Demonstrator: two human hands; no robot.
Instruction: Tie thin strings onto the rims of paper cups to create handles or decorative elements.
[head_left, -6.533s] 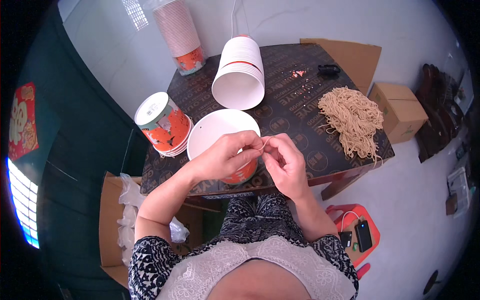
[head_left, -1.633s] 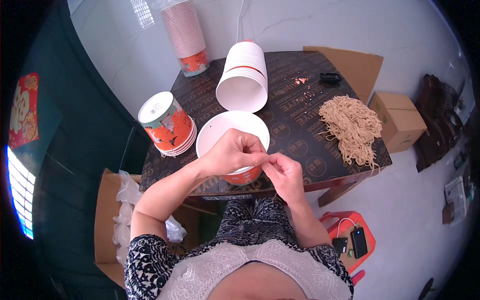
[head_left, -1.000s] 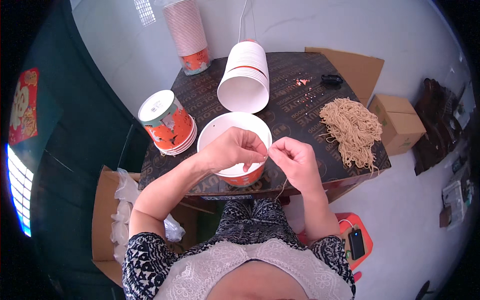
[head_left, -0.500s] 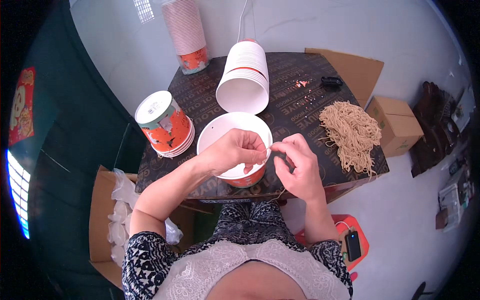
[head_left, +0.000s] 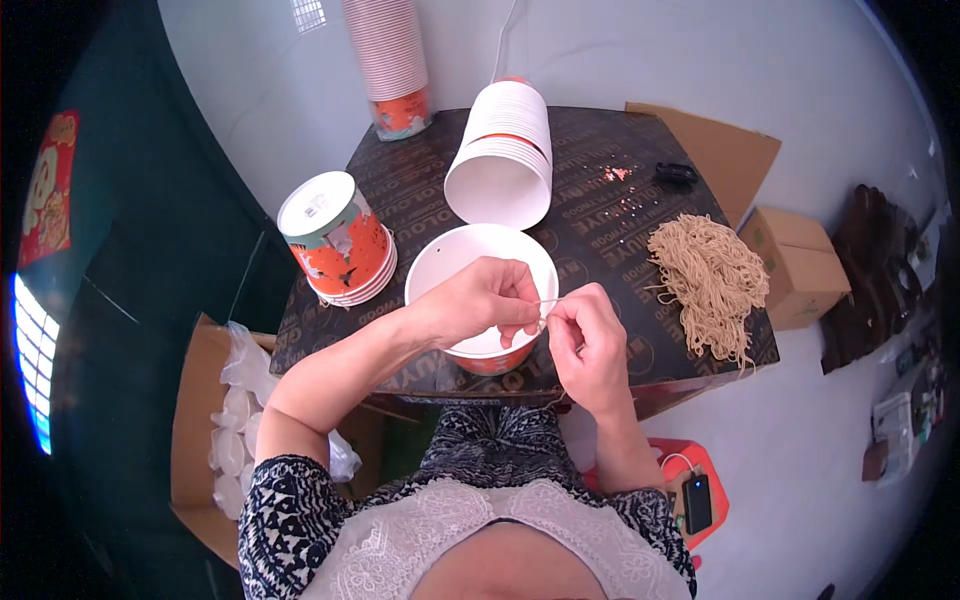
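Over the near rim of a white-lined orange paper bucket (head_left: 440, 262), both my hands work at a thin tan cord (head_left: 547, 301). My left hand (head_left: 490, 302) reaches across the bucket's mouth, pinching the cord between thumb and fingertips. Just right of the rim, my right hand (head_left: 590, 345) is closed with its index finger and thumb on the same cord. A short stretch of cord spans the gap between the hands, and another bit hangs near the table edge below. My fingers hide part of the bucket's right wall.
A tangled heap of tan cords (head_left: 708, 285) lies at the table's right. Nested white buckets (head_left: 500, 185) lie on their side behind. Upside-down orange buckets (head_left: 345, 245) stand left, a tall wrapped stack (head_left: 388, 60) at the back. Small red bits (head_left: 617, 175) and a black object (head_left: 676, 173) lie far right.
My right hand's fingers have drawn closer together on the cord, and the cord now stretches straighter between the hands. The whole view has shifted slightly.
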